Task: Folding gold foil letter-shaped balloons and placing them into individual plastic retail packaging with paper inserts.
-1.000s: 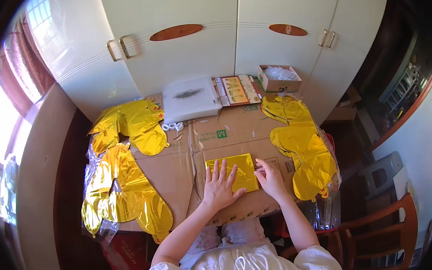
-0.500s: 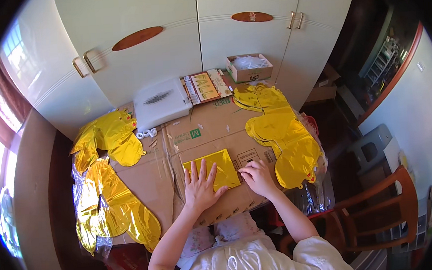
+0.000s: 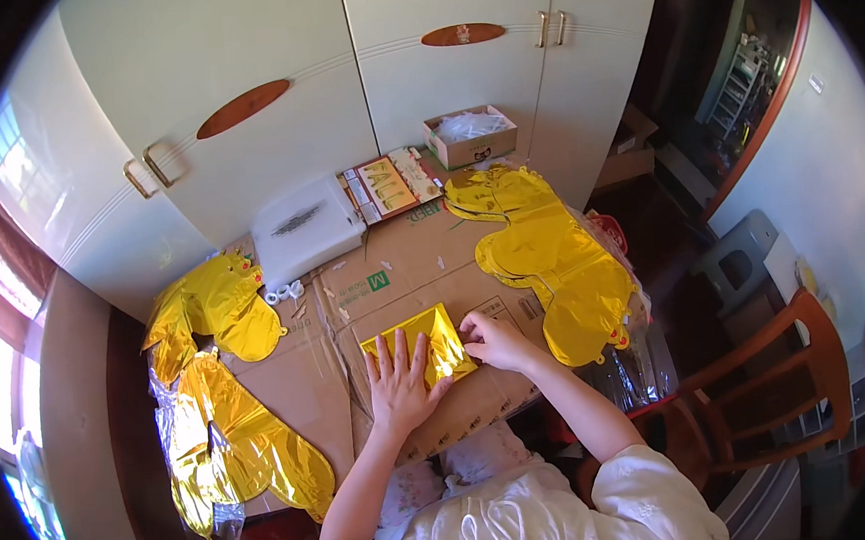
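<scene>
A gold foil balloon folded into a flat rectangle (image 3: 439,328) lies on the cardboard-covered tabletop in front of me. My left hand (image 3: 398,383) rests flat on its left half, fingers spread and palm down. At its right edge is my right hand (image 3: 498,344), thumb and fingers pinched together on the foil's border. The fingertips hide exactly how much foil is between them. To the right lies a stack of flat gold foil balloons (image 3: 552,262). More gold foil balloons (image 3: 249,438) are spread along the left side, partly over the table edge.
At the back are a white plastic-wrapped stack (image 3: 307,229), a printed card package (image 3: 388,185) and an open box of clear plastic pieces (image 3: 471,137). Small white rolls (image 3: 284,292) sit near the left balloons. A wooden chair (image 3: 772,387) stands at right, cabinets (image 3: 226,44) behind.
My right hand has shifted from just beside the folded foil onto its right edge. The left hand stays flat on it. The whole view has turned slightly.
</scene>
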Motion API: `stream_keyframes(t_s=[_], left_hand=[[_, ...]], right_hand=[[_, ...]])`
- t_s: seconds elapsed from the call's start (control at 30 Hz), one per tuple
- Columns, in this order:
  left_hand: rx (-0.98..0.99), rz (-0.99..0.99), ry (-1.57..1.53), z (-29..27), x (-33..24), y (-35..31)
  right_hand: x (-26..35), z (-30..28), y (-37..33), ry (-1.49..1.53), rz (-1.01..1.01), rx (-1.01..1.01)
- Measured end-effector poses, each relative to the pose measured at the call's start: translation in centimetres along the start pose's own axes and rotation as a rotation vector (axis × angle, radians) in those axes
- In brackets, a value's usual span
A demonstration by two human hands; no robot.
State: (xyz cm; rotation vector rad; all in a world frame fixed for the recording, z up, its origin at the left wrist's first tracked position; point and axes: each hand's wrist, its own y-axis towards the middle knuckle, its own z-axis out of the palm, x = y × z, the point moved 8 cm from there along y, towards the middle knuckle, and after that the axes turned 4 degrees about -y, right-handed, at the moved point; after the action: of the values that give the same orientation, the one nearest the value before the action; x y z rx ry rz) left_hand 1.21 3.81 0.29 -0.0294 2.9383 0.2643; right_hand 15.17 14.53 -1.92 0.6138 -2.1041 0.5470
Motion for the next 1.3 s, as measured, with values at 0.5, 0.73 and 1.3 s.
stream_keyframes(t_s=[0.5,0.73,1.3], left_hand=[[0.000,0.060,0.017,-0.3,-0.5,-0.1],[0.019,0.072,-0.007,0.7,-0.2,-0.1],[0.034,0.085,0.004,0.2,-1.0,0.1]], right_hand=[[-0.8,0.7,0.2,0.286,0.192,0.116],[0.0,0.4,0.0,0.215,0.167,0.075],[-1.6,-0.3,-1.0,0.046,-0.021,-0.210]])
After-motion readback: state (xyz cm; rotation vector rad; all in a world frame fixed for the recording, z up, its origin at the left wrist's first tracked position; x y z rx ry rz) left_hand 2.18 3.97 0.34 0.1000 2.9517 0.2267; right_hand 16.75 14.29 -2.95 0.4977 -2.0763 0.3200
